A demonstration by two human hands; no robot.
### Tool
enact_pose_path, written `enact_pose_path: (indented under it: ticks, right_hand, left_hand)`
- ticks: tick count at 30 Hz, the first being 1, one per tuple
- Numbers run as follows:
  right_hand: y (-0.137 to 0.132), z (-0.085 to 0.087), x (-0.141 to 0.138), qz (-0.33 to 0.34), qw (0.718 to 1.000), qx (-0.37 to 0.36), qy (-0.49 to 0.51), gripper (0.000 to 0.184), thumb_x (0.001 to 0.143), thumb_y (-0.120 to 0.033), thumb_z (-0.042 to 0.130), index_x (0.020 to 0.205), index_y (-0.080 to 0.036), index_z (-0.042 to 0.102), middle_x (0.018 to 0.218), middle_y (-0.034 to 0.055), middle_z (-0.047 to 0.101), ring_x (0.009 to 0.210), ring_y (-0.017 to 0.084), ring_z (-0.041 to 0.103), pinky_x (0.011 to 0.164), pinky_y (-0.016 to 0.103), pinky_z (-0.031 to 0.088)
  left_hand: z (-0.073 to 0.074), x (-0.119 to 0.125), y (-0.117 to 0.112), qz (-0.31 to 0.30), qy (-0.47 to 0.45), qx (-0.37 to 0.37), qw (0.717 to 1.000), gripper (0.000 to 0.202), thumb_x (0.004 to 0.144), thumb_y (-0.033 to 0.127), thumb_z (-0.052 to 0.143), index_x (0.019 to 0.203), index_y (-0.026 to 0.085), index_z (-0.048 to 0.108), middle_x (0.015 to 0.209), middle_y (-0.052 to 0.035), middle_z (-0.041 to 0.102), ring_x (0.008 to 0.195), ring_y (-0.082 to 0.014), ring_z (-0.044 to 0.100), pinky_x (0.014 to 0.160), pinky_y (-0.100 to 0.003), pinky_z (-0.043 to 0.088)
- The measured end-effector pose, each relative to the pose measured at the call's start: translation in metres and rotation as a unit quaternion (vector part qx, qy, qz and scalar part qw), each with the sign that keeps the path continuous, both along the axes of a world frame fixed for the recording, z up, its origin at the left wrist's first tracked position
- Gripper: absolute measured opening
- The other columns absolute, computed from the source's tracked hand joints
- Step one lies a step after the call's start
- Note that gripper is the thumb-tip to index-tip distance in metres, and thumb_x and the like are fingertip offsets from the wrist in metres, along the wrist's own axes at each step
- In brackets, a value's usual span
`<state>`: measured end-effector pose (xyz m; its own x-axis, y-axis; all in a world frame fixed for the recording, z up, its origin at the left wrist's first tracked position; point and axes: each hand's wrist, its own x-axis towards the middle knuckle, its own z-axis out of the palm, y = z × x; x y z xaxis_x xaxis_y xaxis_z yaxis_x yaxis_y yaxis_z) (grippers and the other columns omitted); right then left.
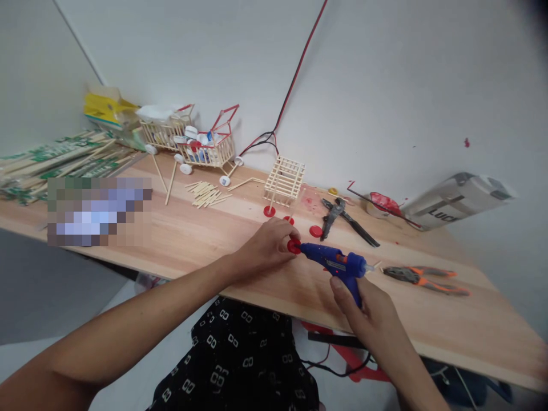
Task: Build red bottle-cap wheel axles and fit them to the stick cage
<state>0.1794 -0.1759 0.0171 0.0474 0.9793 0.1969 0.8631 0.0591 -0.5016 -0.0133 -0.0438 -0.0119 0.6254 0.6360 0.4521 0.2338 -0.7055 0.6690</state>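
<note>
Between the fingers of my left hand (269, 245) is a red bottle cap (294, 246), held just above the table. My right hand (372, 311) grips a blue hot glue gun (336, 264) by its handle. The gun's nozzle meets the cap, or nearly so; I cannot tell if glue is coming out. Just beyond my left hand stands a small cart frame (285, 180) of thin wooden sticks, with red caps as wheels at its near side. Another red cap (315, 231) lies on the table to its right.
Black-handled pliers (342, 220) and orange-handled pliers (423, 278) lie on the right. A pile of short sticks (206, 194) is left of the frame. Behind it stand stick carts (209, 149) filled with caps. Packaged sticks (64, 160) and a blurred-out object (100, 211) are at left.
</note>
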Motion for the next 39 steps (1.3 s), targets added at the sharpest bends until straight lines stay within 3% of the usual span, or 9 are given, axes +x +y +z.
enact_pose_path:
  ticks: [15, 32, 39]
  right_hand:
    - [0.0002, -0.004, 0.0, -0.012, 1.0, -0.012, 0.015, 0.039, 0.089, -0.052, 0.043, 0.076, -0.018, 0.058, 0.06, 0.002, 0.06, 0.055, 0.017, 0.054, 0.051, 0.026, 0.04]
    - [-0.0015, -0.0026, 0.0, -0.016, 1.0, 0.016, 0.0, 0.04, 0.088, -0.054, 0.045, 0.066, -0.021, 0.052, 0.052, -0.0005, 0.054, 0.047, 0.015, 0.049, 0.045, 0.025, 0.037]
    - [-0.0039, 0.0023, -0.0007, -0.013, 1.0, -0.012, 0.003, 0.039, 0.089, -0.052, 0.043, 0.073, -0.02, 0.056, 0.057, 0.0006, 0.057, 0.053, 0.017, 0.053, 0.05, 0.026, 0.041]
  left_hand:
    - [-0.0008, 0.0, 0.0, 0.002, 0.003, 0.006, 1.0, 0.013, 0.078, 0.02, 0.065, 0.089, 0.016, 0.06, 0.092, -0.0054, 0.063, 0.089, -0.0184, 0.054, 0.081, -0.033, 0.044]
    - [-0.0019, -0.0004, 0.0008, 0.002, 0.003, 0.006, 1.0, 0.014, 0.078, 0.021, 0.065, 0.09, 0.017, 0.061, 0.092, -0.0052, 0.063, 0.088, -0.0182, 0.054, 0.081, -0.033, 0.044]
    - [-0.0019, -0.0003, 0.0011, 0.0, 0.006, 0.006, 1.0, 0.013, 0.077, 0.021, 0.065, 0.089, 0.017, 0.06, 0.091, -0.0047, 0.063, 0.088, -0.0186, 0.054, 0.081, -0.035, 0.044]
